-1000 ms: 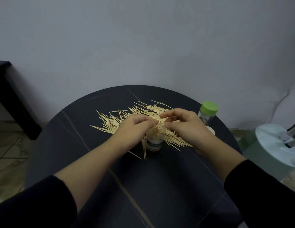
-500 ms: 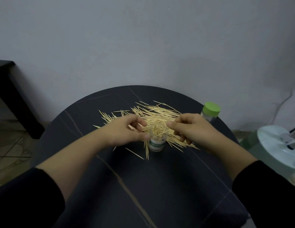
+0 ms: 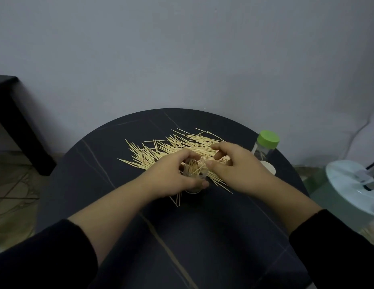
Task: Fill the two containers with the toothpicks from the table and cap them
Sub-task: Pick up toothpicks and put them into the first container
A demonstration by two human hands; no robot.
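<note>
Head view: left hand (image 3: 171, 176) steadies the open container (image 3: 199, 176); right hand (image 3: 238, 170) hovers over loose toothpicks (image 3: 161, 151).
Left fingers curl round the container, likely to keep it upright, mouth up, with the sticks inside roughly on end. Past those fingertips the pile lies flat, long axes mostly crosswise. Right fingers are apart and loosely bent, nothing visible between them.

The left hand (image 3: 173, 176) wrapped the open container (image 3: 199, 175) and hid most of its wall. The right hand (image 3: 238, 165) covered part of the toothpicks (image 3: 161, 151) and the near edge of the white cap (image 3: 269, 166). Its fingertips were blurred, so whether they pinched anything was unclear. The sleeves (image 3: 36, 257) hid the near edge of the worktop (image 3: 98, 163).
</note>
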